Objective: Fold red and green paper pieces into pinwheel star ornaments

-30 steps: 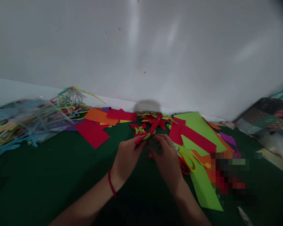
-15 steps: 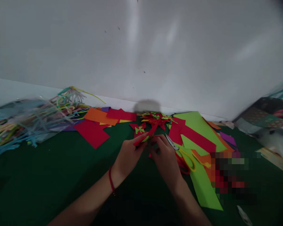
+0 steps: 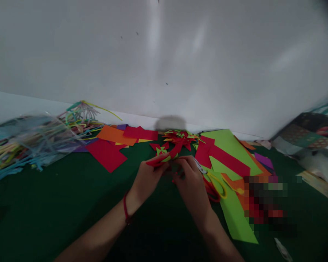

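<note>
One red-and-green piece (image 3: 160,159) now lies flatter and reaches farther left along the left hand (image 3: 149,178) than half a second ago, which suggests it is being adjusted within the grip. The left fingers are pinched closed on it. The right hand (image 3: 190,178) has its fingers curled beside the piece's right end; whether they grip it, I cannot tell. The piece is above the middle of the green surface (image 3: 71,203), nearer than a pile of red and green cutouts (image 3: 182,137). It looks thin and folded or layered, bright red with lime-green, its right end partly hidden.
</note>
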